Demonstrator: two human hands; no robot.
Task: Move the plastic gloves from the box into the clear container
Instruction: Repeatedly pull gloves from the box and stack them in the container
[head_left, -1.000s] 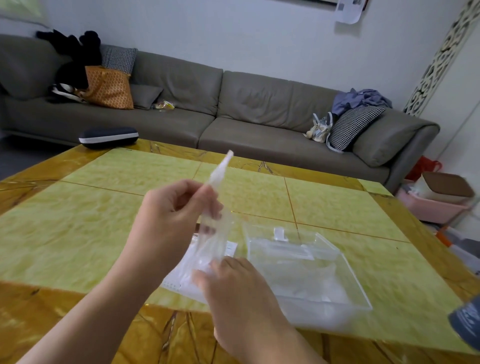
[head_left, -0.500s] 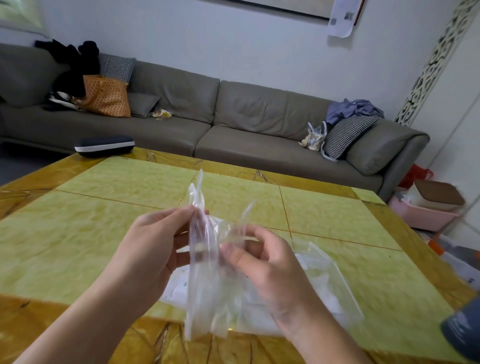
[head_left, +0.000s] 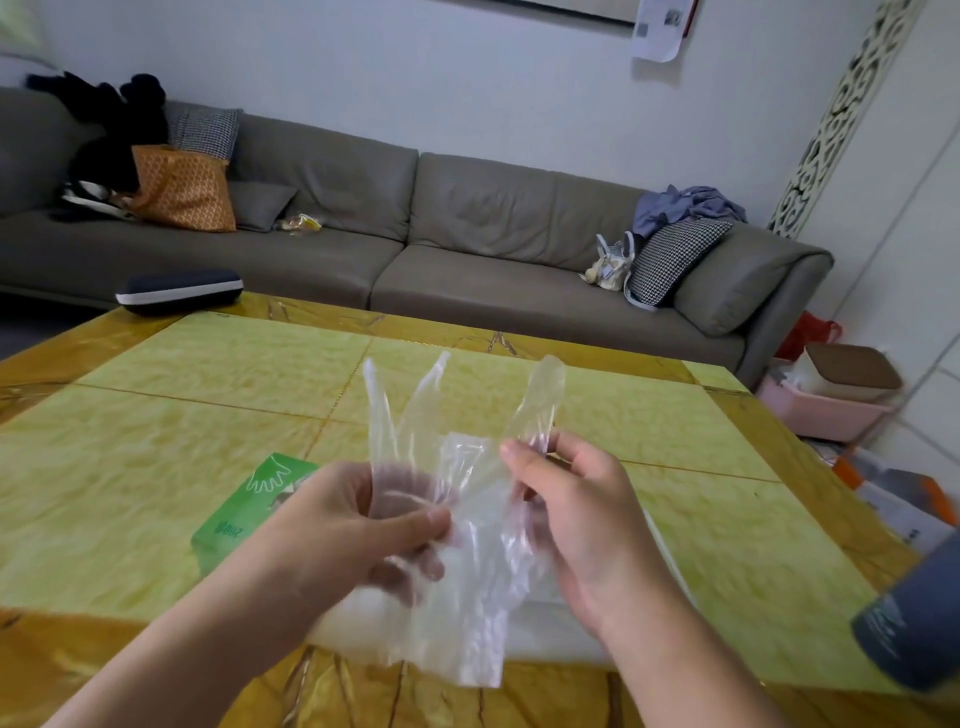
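A: What do the hands hold, in the middle of the frame?

B: One plastic glove (head_left: 457, 525), thin, clear and wrinkled, held up above the table (head_left: 156, 415). Its finger parts point upward like narrow tubes; the cuff hangs down with a straight lower edge. The left hand (head_left: 353, 530) pinches the glove's left side between thumb and fingers. The right hand (head_left: 576, 514) pinches the right side, near one finger tube.

A: And the box?

B: The green box (head_left: 244, 509) lies on the table at lower left of centre, partly hidden behind the left hand. It is cardboard with a white hand drawing on it.

A: The clear container?

B: The clear container (head_left: 665, 561) sits under and behind the hands; only a pale, blurred rim shows. What lies inside I cannot tell.

A: How is the table surface?

B: Glossy, yellow-green stone panels with amber borders. The far half is bare. A dark case (head_left: 179, 291) rests at the far left edge, and a grey sofa (head_left: 467, 234) stands behind.
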